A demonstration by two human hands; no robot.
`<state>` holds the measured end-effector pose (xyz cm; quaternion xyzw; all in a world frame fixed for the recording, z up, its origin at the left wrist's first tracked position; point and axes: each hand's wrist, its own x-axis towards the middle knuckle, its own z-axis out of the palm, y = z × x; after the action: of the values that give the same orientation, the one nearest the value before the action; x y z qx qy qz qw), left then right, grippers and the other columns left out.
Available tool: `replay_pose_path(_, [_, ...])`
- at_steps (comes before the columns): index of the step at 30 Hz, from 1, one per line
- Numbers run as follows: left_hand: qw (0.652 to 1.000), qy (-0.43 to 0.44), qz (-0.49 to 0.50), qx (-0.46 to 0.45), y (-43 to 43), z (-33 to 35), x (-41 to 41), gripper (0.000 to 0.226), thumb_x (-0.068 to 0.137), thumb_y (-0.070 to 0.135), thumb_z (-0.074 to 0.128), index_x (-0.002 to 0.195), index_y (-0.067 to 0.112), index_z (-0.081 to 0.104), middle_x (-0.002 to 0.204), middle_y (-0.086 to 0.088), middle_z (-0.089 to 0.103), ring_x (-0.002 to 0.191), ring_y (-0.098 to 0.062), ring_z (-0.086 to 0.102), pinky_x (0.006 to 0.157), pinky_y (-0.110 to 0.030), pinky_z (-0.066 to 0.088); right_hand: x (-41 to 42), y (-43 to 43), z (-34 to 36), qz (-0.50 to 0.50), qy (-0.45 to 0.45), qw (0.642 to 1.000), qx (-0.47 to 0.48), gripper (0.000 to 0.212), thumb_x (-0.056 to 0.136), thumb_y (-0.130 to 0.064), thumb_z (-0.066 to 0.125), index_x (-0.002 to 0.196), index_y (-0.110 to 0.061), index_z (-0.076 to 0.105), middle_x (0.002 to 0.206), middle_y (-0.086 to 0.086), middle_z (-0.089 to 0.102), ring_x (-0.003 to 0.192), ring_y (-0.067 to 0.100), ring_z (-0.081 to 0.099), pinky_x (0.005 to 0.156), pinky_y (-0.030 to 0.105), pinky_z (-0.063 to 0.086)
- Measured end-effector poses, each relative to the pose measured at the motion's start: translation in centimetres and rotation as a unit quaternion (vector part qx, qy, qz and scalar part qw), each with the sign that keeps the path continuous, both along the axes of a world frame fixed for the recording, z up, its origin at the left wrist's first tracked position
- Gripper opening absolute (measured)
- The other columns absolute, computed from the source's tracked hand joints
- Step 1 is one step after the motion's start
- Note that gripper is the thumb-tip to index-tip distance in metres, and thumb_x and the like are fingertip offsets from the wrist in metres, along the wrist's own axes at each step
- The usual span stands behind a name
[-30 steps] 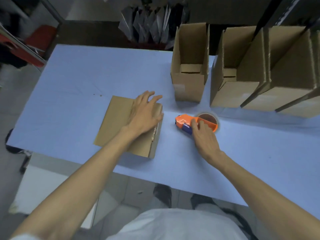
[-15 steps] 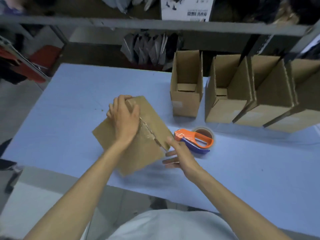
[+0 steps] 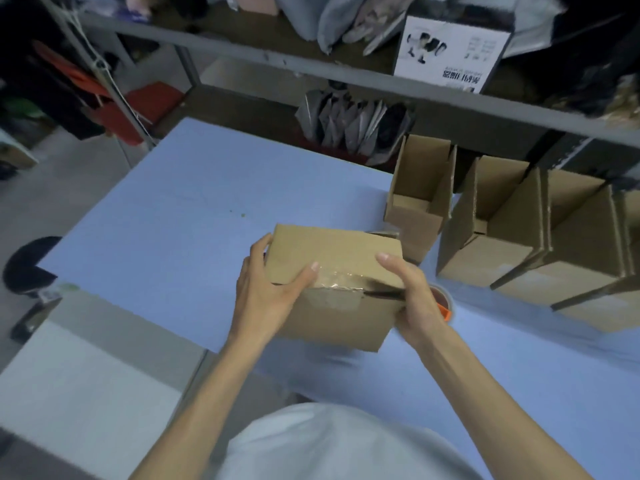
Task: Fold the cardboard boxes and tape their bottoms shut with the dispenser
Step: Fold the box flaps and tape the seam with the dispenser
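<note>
From the head camera, a lot was hard to see. The tape dispenser was almost all hidden behind the right hand and the box. Only a bit of orange and a curve of the brown roll peeked out, down on the blue table. The fingers of the right hand went under the box, so I could not see them. The row of open boxes on the right ran off the edge of the picture. The things on the shelf were dark and blurry, but a white printed carton and some grey bags below it showed.

The cardboard box was in the middle, held in front of the person's white shirt, over the near part of the table. It was brown and folded into shape. A strip of shiny clear tape ran over the edge that faced the person. A dark gap showed at the flap by the right thumb.

Both hands gripped it. The left hand curled round the left end, thumb on top by the tape. The right hand held the near right corner, thumb on top.

1 more open box stood just behind.
</note>
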<state>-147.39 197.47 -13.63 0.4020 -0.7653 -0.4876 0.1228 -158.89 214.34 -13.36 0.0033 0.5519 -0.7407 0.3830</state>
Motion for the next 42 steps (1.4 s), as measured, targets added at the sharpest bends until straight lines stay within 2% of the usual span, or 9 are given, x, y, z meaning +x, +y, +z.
replay_pose_path(3, [0.999, -0.013, 0.003, 0.035, 0.4, 0.4, 0.0, 0.103, 0.049, 0.069, 0.08, 0.135, 0.045, 0.029, 0.131, 0.012, 0.044, 0.117, -0.009, 0.05, 0.088, -0.029, 0.045, -0.4, -0.2, -0.1, -0.049, 0.083, 0.995, 0.034, 0.065, 0.058, -0.041, 0.081, 0.114, -0.013, 0.064, 0.109, 0.007, 0.07, 0.1, 0.027, 0.066, 0.085, 0.042, 0.053])
replay_pose_path(9, [0.996, 0.04, 0.03, 0.076, 1.7, 0.0, -0.7, 0.093, 0.051, 0.044, 0.091, 0.12, 0.052, 0.029, 0.122, 0.009, 0.04, 0.103, 0.004, 0.051, 0.069, -0.015, 0.039, 0.6, -0.5, -1.2, -0.03, 0.25, 0.93, 0.267, 0.1, 0.028, -0.056, 0.093, 0.116, -0.04, 0.047, 0.103, -0.026, 0.059, 0.092, -0.014, 0.056, 0.071, 0.015, 0.048])
replay_pose_path(17, [0.984, 0.071, 0.083, 0.139, 1.9, -1.3, -0.8, 0.068, 0.071, 0.021, 0.079, 0.115, 0.048, 0.035, 0.123, 0.003, 0.046, 0.099, -0.006, 0.056, 0.078, -0.029, 0.045, 0.4, -0.6, -2.6, -0.072, 0.134, 0.972, 0.178, 0.064, 0.046, -0.026, 0.088, 0.106, -0.03, 0.065, 0.094, -0.012, 0.072, 0.091, 0.014, 0.069, 0.07, 0.029, 0.055])
replay_pose_path(22, [0.993, 0.035, 0.077, 0.077, 2.3, -1.6, -1.0, 0.068, 0.067, 0.042, 0.08, 0.113, 0.048, 0.03, 0.107, 0.018, 0.037, 0.086, 0.013, 0.046, 0.063, -0.014, 0.035, 0.9, -1.6, -2.2, -0.061, 0.262, 0.888, 0.374, 0.088, 0.032, -0.07, 0.081, 0.108, -0.037, 0.05, 0.098, -0.02, 0.062, 0.092, 0.006, 0.059, 0.075, 0.032, 0.052])
replay_pose_path(27, [0.989, 0.022, 0.108, 0.102, 2.4, -2.4, -0.7, 0.066, 0.072, 0.032, 0.08, 0.118, 0.042, 0.034, 0.115, 0.007, 0.04, 0.084, 0.008, 0.047, 0.065, -0.018, 0.036, 0.6, -1.5, -3.3, -0.03, 0.265, 0.898, 0.349, 0.055, 0.071, -0.048, 0.07, 0.118, -0.023, 0.055, 0.105, -0.007, 0.065, 0.101, 0.018, 0.06, 0.083, 0.036, 0.049])
replay_pose_path(32, [0.99, 0.01, 0.117, 0.082, 2.6, -2.4, -0.6, 0.065, 0.069, 0.041, 0.078, 0.115, 0.044, 0.032, 0.113, 0.008, 0.041, 0.084, 0.004, 0.048, 0.064, -0.023, 0.037, 1.4, -2.3, -2.6, 0.013, 0.311, 0.801, 0.511, 0.097, 0.035, -0.092, 0.055, 0.108, -0.028, 0.047, 0.103, -0.008, 0.063, 0.1, 0.019, 0.058, 0.071, 0.033, 0.042])
replay_pose_path(36, [0.989, -0.006, 0.133, 0.059, 2.5, -2.5, -1.0, 0.078, 0.06, 0.049, 0.084, 0.118, 0.039, 0.034, 0.116, 0.008, 0.041, 0.093, -0.016, 0.047, 0.079, -0.03, 0.037, 0.9, -2.3, -2.6, 0.016, 0.303, 0.862, 0.407, 0.067, 0.061, -0.066, 0.068, 0.106, -0.02, 0.05, 0.098, -0.005, 0.062, 0.098, 0.021, 0.058, 0.074, 0.037, 0.047])
replay_pose_path(39, [0.99, 0.001, 0.124, 0.07, 1.8, -2.7, -1.4, 0.071, 0.068, 0.04, 0.081, 0.123, 0.037, 0.035, 0.119, 0.005, 0.041, 0.085, -0.004, 0.049, 0.079, -0.031, 0.037, 0.3, -2.0, -3.2, 0.007, 0.255, 0.91, 0.325, 0.043, 0.086, -0.035, 0.064, 0.122, -0.015, 0.052, 0.114, 0.002, 0.062, 0.108, 0.023, 0.057, 0.089, 0.039, 0.048])
replay_pose_path(42, [0.992, -0.004, 0.103, 0.076, 0.8, -2.8, -2.0, 0.073, 0.072, 0.04, 0.079, 0.129, 0.033, 0.035, 0.124, 0.004, 0.036, 0.091, -0.003, 0.05, 0.081, -0.031, 0.039, 0.3, -1.8, -3.2, -0.015, 0.426, 0.824, 0.374, 0.062, 0.092, -0.039, 0.058, 0.146, -0.017, 0.034, 0.133, 0.01, 0.042, 0.124, 0.023, 0.039, 0.099, 0.03, 0.035])
